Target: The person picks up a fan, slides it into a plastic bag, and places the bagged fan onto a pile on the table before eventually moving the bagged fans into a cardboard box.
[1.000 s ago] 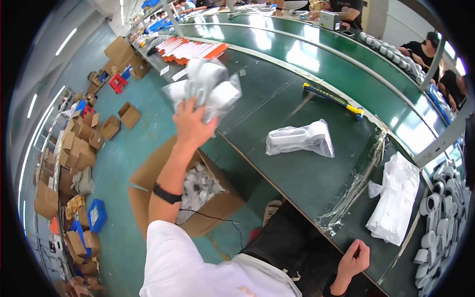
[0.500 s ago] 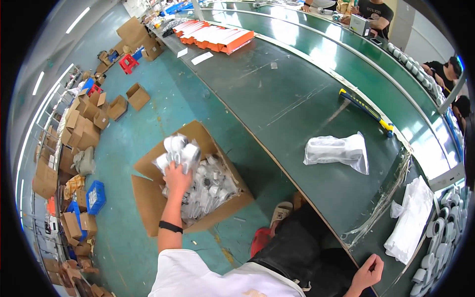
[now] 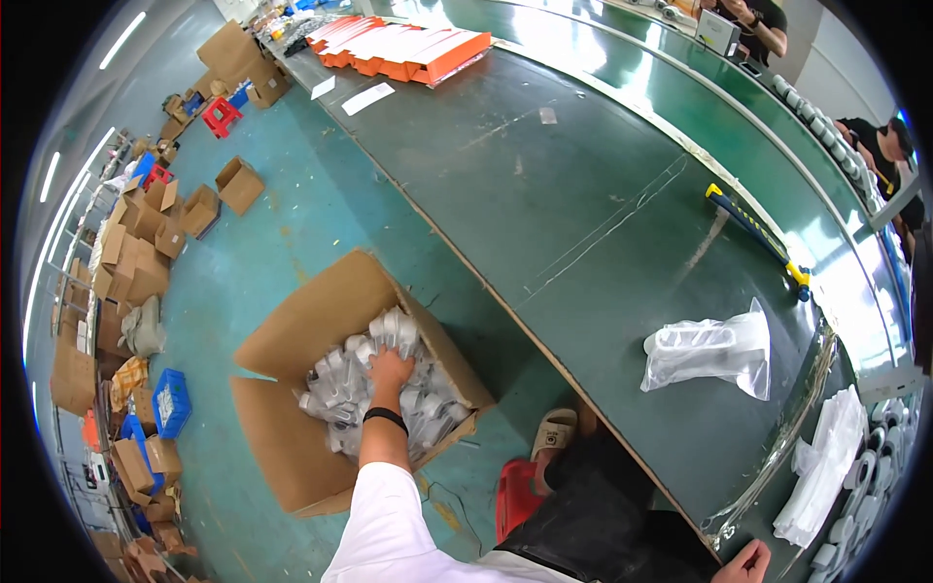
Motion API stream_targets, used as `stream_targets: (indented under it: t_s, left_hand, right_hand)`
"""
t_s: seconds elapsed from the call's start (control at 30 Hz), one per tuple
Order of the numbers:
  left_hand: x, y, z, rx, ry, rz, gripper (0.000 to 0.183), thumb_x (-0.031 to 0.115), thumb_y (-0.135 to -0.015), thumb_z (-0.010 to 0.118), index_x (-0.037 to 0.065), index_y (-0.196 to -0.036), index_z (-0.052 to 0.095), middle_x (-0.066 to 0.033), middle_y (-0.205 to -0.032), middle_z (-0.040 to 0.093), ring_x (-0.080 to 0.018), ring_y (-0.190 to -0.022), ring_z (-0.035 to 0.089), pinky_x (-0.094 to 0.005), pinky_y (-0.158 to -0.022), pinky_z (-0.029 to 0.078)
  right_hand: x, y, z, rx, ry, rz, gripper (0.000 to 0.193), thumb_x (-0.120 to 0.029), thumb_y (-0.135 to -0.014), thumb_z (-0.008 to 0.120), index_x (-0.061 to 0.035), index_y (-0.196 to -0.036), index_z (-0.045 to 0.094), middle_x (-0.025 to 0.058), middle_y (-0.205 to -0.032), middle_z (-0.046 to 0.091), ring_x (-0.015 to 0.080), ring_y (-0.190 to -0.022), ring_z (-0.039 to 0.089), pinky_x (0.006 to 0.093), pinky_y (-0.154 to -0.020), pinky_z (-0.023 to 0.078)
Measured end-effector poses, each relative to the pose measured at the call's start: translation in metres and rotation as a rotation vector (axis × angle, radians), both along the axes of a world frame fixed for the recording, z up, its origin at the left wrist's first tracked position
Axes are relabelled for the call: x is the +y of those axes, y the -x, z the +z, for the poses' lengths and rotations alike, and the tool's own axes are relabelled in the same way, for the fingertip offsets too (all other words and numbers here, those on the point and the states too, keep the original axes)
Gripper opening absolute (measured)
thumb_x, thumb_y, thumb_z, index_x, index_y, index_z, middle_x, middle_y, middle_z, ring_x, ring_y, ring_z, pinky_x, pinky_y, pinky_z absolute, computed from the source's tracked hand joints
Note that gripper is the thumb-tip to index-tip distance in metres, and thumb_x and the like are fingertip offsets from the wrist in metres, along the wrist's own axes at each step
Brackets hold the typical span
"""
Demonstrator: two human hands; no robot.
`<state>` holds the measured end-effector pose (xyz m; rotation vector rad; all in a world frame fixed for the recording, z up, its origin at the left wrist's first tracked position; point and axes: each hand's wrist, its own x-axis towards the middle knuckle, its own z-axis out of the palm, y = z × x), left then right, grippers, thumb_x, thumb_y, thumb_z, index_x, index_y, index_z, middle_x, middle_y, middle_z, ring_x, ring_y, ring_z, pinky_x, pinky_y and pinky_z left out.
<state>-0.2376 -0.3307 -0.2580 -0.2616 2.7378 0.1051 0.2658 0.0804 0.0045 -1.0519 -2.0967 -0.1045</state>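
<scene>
My left hand (image 3: 391, 370) reaches down into an open cardboard box (image 3: 293, 485) on the floor. Its fingers close round a clear-bagged white plastic part (image 3: 395, 330), which lies against several similar bagged parts (image 3: 342, 385) filling the box. The fingertips are partly hidden among the bags. By the near edge of the dark green table, my right hand (image 3: 746, 564) is curled with nothing visible in it, and the lower frame edge cuts it off. Another bagged white part (image 3: 702, 348) lies on the table, and a stack of clear-white plastic bags (image 3: 826, 466) sits just beyond my right hand.
A yellow-and-black handled tool (image 3: 760, 241) lies near the table's (image 3: 525, 194) far edge. Orange-and-white folded cartons (image 3: 398, 51) stand at its far end. Grey round parts (image 3: 860, 505) are at the right. Cartons and a blue crate (image 3: 172, 402) line the left. A red stool (image 3: 515, 500) is beside my leg.
My left hand has lowered the bagged part from above the box onto the others inside. My view has shifted, and my right hand sits lower in the picture.
</scene>
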Motion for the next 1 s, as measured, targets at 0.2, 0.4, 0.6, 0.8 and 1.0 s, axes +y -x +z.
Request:
stream_targets:
  t_s: [0.2, 0.4, 0.6, 0.8, 1.0]
  left_hand:
    - [0.010, 0.003, 0.001, -0.040, -0.118, 0.004, 0.065, 0.055, -0.071, 0.070, 0.022, -0.126, 0.064, -0.0072, -0.153, 0.032, -0.0402, -0.138, 0.026, -0.0671, -0.102, 0.031]
    - [0.000, 0.011, 0.022, 0.086, -0.164, -0.133, 0.051, 0.053, -0.073, 0.067, 0.023, -0.114, 0.071, -0.0124, -0.146, 0.043, -0.0429, -0.130, 0.038, -0.0611, -0.101, 0.037]
    - [-0.023, 0.008, 0.076, 0.434, -0.329, -0.189, 0.035, 0.037, -0.079, 0.068, 0.006, -0.096, 0.073, -0.0200, -0.103, 0.068, -0.0350, -0.099, 0.065, -0.0421, -0.086, 0.051]
    - [0.097, -0.036, 0.234, 0.875, -0.824, -0.390, 0.015, 0.008, -0.086, 0.066, -0.002, -0.098, 0.066, -0.0125, -0.101, 0.066, -0.0248, -0.090, 0.063, -0.0353, -0.083, 0.050]
    - [0.213, -0.128, 0.331, 0.893, -0.954, -1.095, 0.034, 0.003, -0.083, 0.065, 0.000, -0.116, 0.060, -0.0139, -0.118, 0.061, -0.0286, -0.111, 0.056, -0.0372, -0.095, 0.045]
  right_hand:
    - [-0.001, 0.001, 0.000, -0.020, 0.004, -0.022, 0.019, -0.013, -0.087, 0.069, 0.0036, -0.078, 0.065, 0.0134, -0.069, 0.063, 0.0269, -0.059, 0.060, 0.0349, -0.057, 0.050]
    - [-0.003, 0.003, 0.004, -0.015, 0.030, -0.062, 0.017, -0.013, -0.087, 0.070, 0.0012, -0.078, 0.068, 0.0139, -0.071, 0.065, 0.0299, -0.059, 0.061, 0.0364, -0.056, 0.051]
    - [-0.003, -0.007, -0.011, 0.118, 0.182, -0.025, 0.009, -0.001, -0.084, 0.063, 0.0000, -0.076, 0.058, 0.0068, -0.061, 0.045, 0.0174, -0.049, 0.039, 0.0318, -0.046, 0.029]
    - [0.003, -0.007, 0.008, 0.116, 0.098, 0.015, 0.011, -0.002, -0.074, 0.069, -0.0076, -0.070, 0.061, 0.0066, -0.055, 0.049, 0.0251, -0.048, 0.049, 0.0359, -0.044, 0.038]
    - [0.006, -0.012, 0.008, 0.326, 0.144, 0.213, 0.010, -0.001, -0.071, 0.072, -0.0066, -0.071, 0.064, 0.0050, -0.058, 0.057, 0.0196, -0.046, 0.054, 0.0299, -0.044, 0.043]
